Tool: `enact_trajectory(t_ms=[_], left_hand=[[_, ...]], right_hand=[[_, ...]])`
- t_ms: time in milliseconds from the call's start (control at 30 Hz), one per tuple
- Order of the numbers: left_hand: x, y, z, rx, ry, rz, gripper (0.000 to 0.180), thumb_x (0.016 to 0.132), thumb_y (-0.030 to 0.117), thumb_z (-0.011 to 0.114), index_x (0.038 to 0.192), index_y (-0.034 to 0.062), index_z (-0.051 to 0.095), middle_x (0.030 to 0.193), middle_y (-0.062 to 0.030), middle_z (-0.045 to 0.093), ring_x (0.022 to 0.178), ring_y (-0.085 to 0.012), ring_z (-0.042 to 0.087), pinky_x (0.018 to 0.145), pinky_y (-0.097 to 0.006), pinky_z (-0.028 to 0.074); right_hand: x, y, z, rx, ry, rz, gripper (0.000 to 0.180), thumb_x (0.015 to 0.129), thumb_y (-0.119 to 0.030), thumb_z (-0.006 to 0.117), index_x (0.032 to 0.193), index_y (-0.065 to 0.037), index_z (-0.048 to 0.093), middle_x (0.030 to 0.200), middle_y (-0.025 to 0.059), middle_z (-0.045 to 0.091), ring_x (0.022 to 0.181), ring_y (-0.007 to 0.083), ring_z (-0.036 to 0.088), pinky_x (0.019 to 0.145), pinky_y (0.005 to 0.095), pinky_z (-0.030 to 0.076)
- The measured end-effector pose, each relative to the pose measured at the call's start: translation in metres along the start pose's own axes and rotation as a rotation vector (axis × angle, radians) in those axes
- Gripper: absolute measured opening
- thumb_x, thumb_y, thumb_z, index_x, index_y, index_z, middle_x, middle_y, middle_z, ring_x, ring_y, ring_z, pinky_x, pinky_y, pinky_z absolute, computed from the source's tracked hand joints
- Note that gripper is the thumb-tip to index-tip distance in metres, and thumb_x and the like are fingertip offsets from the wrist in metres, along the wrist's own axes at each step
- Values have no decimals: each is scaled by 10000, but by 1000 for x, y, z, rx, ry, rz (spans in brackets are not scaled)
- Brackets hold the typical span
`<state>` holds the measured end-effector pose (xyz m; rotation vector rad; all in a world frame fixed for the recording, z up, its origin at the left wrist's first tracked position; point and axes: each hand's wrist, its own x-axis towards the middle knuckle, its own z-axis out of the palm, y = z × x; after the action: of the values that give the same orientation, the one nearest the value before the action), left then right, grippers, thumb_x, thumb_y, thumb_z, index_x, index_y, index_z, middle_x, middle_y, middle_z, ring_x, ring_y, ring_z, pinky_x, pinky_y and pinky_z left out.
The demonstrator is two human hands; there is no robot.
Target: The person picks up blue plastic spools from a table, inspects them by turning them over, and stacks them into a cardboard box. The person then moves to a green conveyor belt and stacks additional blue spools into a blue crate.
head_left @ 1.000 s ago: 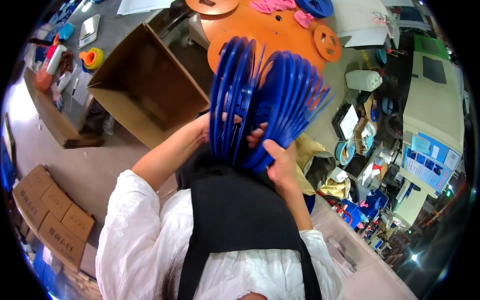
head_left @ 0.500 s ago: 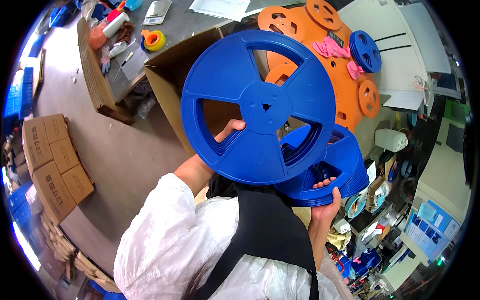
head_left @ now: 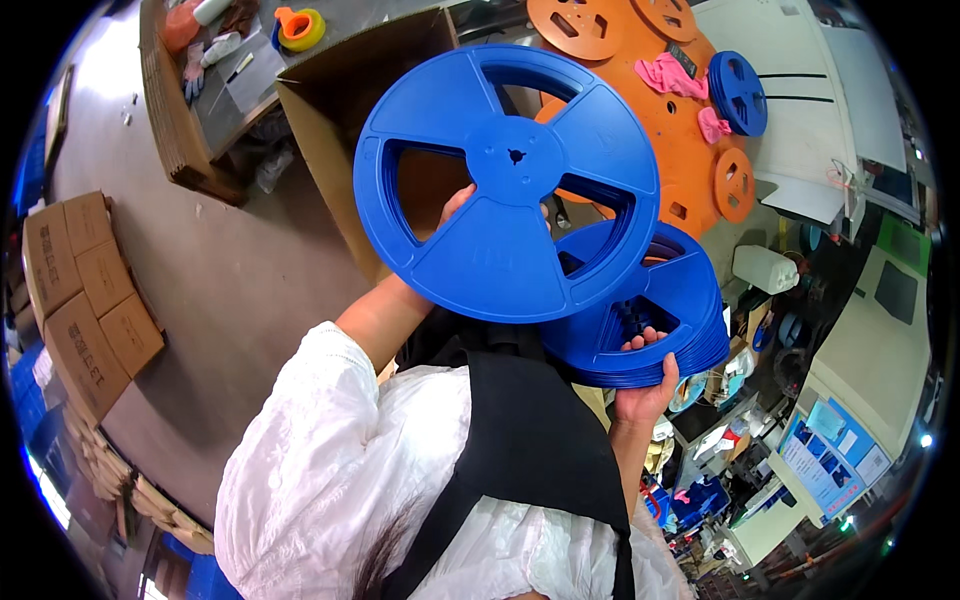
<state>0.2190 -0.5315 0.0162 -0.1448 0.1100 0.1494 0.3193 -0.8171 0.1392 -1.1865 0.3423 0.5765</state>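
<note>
My left hand (head_left: 457, 203) grips a thick stack of blue plastic reels (head_left: 490, 250) through a window in their flanges. Most of that hand is hidden behind the front reel; its thumb shows in the left window. The stack is held up tilted, its broad face towards me, over the edge of an open cardboard box (head_left: 320, 150). Lower and to the right, my right hand (head_left: 645, 390) is closed round the rim of a second stack of blue reels (head_left: 690, 290), fingers through a window, thumb outside. The left stack partly overlaps the right one.
Beyond stands an orange round table (head_left: 650, 140) with orange discs, pink cloths and small blue reels (head_left: 738, 93). A grey workbench (head_left: 350, 20) with a tape roll (head_left: 302, 30) is at upper left. Closed cartons (head_left: 90, 300) stand on the floor; a white jug (head_left: 765, 268) is at right.
The left stack has risen a little away from me and tilts slightly more. My right hand keeps its hold on the other stack. The whole view has shifted slightly.
</note>
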Motion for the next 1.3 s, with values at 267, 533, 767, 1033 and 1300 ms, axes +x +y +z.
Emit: enact_trajectory(t_ms=[267, 533, 767, 1033, 1300], left_hand=[[-13, 30, -14, 3, -54, 51, 557, 912, 466, 508, 1288, 55, 522, 1177, -166, 590, 1074, -331, 590, 968, -518, 455], [-51, 107, -98, 351, 748, 36, 458, 790, 298, 697, 1179, 85, 580, 999, -89, 666, 928, -239, 645, 849, -401, 528], [2, 120, -259, 310, 967, -119, 364, 747, 330, 757, 1027, 147, 611, 892, -47, 654, 800, -228, 639, 743, -416, 537], [97, 138, -378, 171, 913, -161, 558, 849, 569, 551, 1213, 146, 567, 1179, -83, 602, 1066, -250, 566, 951, -454, 423], [168, 128, -357, 389, 1094, 99, 645, 931, 636, 313, 1399, 195, 367, 1387, -53, 435, 1275, -278, 392, 1071, -484, 268]], right_hand=[[10, 3, 7, 42, 36, 85, 330, 929, -305, 488, 1129, -46, 535, 1026, 119, 627, 919, 259, 616, 847, 422, 502], [5, 16, 3, -111, 116, 178, 364, 952, -387, 460, 1127, -74, 524, 995, 90, 629, 890, 254, 622, 821, 441, 502], [13, 26, 13, -133, 321, 305, 403, 887, -384, 565, 1122, -58, 545, 951, 105, 650, 892, 264, 630, 817, 438, 509], [28, 31, 13, -149, 372, 309, 520, 882, -417, 577, 1221, -35, 485, 963, 99, 610, 866, 246, 593, 819, 414, 474], [46, 21, 29, -87, 322, 280, 410, 818, -216, 621, 1157, -50, 460, 802, 56, 508, 741, 182, 500, 758, 378, 428]])
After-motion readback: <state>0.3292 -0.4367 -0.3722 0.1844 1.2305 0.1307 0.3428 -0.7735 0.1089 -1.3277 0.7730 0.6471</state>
